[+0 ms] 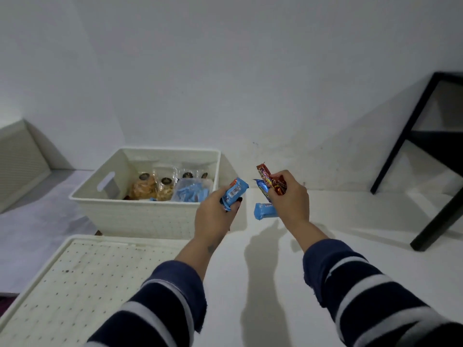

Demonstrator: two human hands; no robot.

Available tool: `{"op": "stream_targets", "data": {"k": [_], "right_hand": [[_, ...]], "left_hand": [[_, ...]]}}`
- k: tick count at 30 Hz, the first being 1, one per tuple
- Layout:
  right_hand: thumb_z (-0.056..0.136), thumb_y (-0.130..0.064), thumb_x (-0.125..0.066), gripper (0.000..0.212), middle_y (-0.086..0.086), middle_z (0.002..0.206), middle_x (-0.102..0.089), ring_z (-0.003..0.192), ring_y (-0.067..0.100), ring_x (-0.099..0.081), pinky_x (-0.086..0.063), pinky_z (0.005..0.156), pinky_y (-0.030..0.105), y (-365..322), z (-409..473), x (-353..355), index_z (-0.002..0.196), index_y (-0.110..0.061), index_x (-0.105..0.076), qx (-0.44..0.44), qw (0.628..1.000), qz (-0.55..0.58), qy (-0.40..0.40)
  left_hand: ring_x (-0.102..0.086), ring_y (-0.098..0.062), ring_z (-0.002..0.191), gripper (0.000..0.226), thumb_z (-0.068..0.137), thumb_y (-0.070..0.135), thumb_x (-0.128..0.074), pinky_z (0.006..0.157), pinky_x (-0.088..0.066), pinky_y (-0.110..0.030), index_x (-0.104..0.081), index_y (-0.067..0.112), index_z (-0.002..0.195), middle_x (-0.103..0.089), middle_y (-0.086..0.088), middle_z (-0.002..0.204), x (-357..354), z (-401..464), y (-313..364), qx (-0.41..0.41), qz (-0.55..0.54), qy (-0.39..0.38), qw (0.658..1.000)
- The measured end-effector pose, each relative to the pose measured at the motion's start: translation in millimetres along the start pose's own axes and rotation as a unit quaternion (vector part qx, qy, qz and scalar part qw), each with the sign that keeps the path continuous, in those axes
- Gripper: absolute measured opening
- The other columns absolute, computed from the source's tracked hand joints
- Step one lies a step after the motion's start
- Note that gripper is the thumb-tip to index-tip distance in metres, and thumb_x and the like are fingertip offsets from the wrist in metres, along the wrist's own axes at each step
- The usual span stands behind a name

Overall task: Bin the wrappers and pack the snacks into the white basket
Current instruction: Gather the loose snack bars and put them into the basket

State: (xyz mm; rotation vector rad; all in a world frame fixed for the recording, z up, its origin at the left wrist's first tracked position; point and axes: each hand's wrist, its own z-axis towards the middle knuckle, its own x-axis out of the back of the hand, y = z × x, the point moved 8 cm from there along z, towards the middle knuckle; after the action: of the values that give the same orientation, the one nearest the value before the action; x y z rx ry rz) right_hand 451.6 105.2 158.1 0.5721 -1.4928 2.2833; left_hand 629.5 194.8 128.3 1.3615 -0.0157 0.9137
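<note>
The white basket (150, 216) stands on the floor left of centre, holding clear bags of golden snacks (150, 187) and a bag of blue packets (191, 192). My left hand (215, 216) grips a light blue snack bar (234, 194) with a barcode, just over the basket's right front corner. My right hand (289, 199) holds a bunch of bars to the right of the basket: red ones (271, 181) and blue ones (263, 211) sticking out below.
A white perforated lid or crate (75, 284) lies in front of the basket at lower left. A black table frame (426, 159) stands at the right. A ribbed white panel (17, 156) leans at far left. White wall behind.
</note>
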Motion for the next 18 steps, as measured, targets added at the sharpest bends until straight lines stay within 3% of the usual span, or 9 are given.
{"op": "stream_targets", "data": {"k": [6, 9, 11, 15, 18], "right_hand": [[0.079, -0.007, -0.061, 0.022, -0.014, 0.076, -0.061, 0.07, 0.004, -0.058, -0.049, 0.062, 0.025, -74, 28, -49, 0.091, -0.025, -0.059, 0.013, 0.995, 0.089, -0.049], [0.077, -0.007, -0.061, 0.02, -0.012, 0.076, -0.062, 0.069, 0.006, -0.057, -0.046, 0.06, 0.023, -111, 40, -92, 0.093, -0.02, -0.061, 0.012, 0.99, 0.119, -0.081], [0.076, -0.007, -0.062, 0.018, -0.01, 0.074, -0.061, 0.066, 0.008, -0.055, -0.044, 0.059, 0.024, -134, 47, -126, 0.092, -0.016, -0.061, 0.003, 0.986, 0.132, -0.097], [0.076, -0.007, -0.061, 0.012, -0.002, 0.075, -0.06, 0.067, 0.015, -0.053, -0.043, 0.062, 0.028, -166, 57, -209, 0.082, -0.015, -0.056, -0.055, 0.981, 0.142, -0.123], [0.08, -0.007, -0.061, 0.019, -0.001, 0.072, -0.058, 0.066, 0.018, -0.054, -0.04, 0.053, 0.024, -161, 53, -276, 0.072, -0.019, -0.05, -0.141, 0.969, 0.141, -0.145]], "left_hand": [[-0.064, -0.01, 0.07, 0.033, 0.081, 0.027, -0.071, 0.056, -0.049, -0.017, -0.063, 0.03, 0.113, -0.069, 0.008, 0.088, 95, 45, -12, 0.024, -0.005, 0.06, 0.998], [-0.067, -0.016, 0.074, 0.032, 0.08, 0.025, -0.072, 0.064, -0.053, -0.028, -0.065, 0.027, 0.111, -0.07, 0.005, 0.084, 142, 73, -35, 0.051, -0.023, 0.068, 0.996], [-0.065, -0.016, 0.067, 0.032, 0.079, 0.023, -0.072, 0.06, -0.053, -0.029, -0.065, 0.027, 0.111, -0.07, 0.001, 0.082, 168, 94, -56, 0.079, -0.049, 0.065, 0.994], [-0.066, -0.022, 0.064, 0.029, 0.08, 0.018, -0.073, 0.049, -0.048, -0.025, -0.065, 0.02, 0.108, -0.069, -0.003, 0.078, 212, 135, -106, 0.129, -0.097, 0.051, 0.985], [-0.058, -0.011, 0.057, 0.02, 0.083, 0.017, -0.071, 0.042, -0.046, -0.016, -0.062, 0.019, 0.101, -0.063, 0.002, 0.071, 227, 155, -149, 0.159, -0.066, 0.031, 0.985]]}}
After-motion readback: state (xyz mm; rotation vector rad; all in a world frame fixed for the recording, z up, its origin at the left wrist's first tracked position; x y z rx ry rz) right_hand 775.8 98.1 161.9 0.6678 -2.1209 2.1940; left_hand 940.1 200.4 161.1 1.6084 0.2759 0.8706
